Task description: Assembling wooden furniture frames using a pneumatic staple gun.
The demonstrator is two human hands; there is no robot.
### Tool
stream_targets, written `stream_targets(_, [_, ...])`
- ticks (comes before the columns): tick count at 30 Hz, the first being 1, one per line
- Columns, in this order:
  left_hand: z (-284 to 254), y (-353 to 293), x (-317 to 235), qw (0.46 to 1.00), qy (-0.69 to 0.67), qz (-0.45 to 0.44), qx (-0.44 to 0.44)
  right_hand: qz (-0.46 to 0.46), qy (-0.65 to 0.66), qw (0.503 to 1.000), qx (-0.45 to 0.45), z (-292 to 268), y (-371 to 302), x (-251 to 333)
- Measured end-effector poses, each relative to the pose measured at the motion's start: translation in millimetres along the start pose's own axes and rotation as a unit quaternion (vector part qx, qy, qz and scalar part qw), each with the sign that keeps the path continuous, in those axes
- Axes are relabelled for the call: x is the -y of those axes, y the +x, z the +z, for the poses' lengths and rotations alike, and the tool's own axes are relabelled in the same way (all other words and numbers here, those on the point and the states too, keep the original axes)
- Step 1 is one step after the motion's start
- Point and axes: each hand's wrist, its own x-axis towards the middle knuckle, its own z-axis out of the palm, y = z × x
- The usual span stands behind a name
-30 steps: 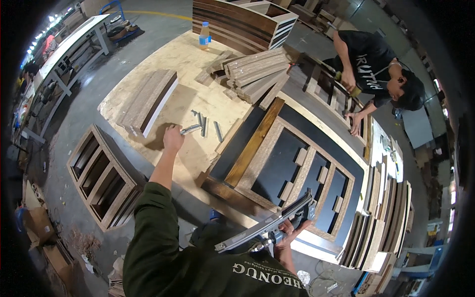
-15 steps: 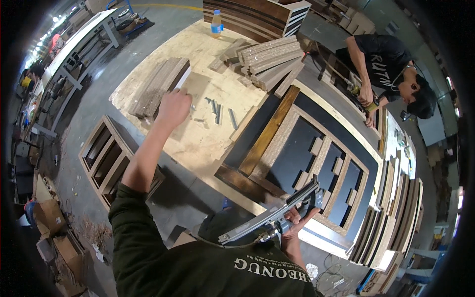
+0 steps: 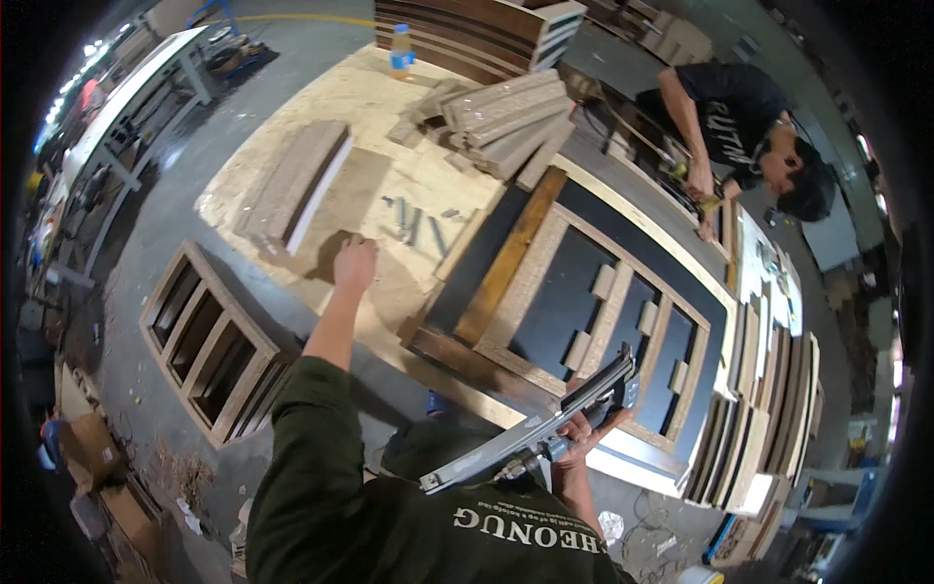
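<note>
My right hand (image 3: 587, 435) grips a pneumatic nail gun (image 3: 545, 428) in front of my chest. Its long grey magazine slants down to the left, and an air fitting shows below it. My left hand (image 3: 356, 263) hovers near the workbench (image 3: 292, 117), fingers curled in; what they hold, if anything, is hidden. Several grey nail strips (image 3: 435, 234) lie loose just right of that hand. To its left rests a row of speckled wood strips (image 3: 292, 185). A slatted wooden frame (image 3: 545, 277) lies on a dark panel (image 3: 559, 311) right of the strips.
Piled boards (image 3: 511, 112) and a bottle (image 3: 401, 51) stand at the bench's far side. Across from me at the right, a co-worker (image 3: 730, 127) bends over another frame. A wooden frame (image 3: 209, 341) stands on the floor at left. Stacked boards (image 3: 749, 419) are at right.
My left hand has drawn away from the wood strips, toward me and nearer the nail strips. The nail gun stays in my right hand. The whole view has shifted slightly.
</note>
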Motion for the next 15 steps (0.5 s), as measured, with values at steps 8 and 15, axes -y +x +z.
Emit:
stream_targets(8, [-90.5,8.1,-61.7,0.940,-0.330,-0.025,0.084,-0.006,0.075,0.996,0.041,-3.6,0.5,1.9])
stream_targets(15, [-274.3,-25.6,-246.5,0.823,-0.492,0.173,0.224,-0.036,0.056,0.998,-0.021,-32.9,3.8,-2.2])
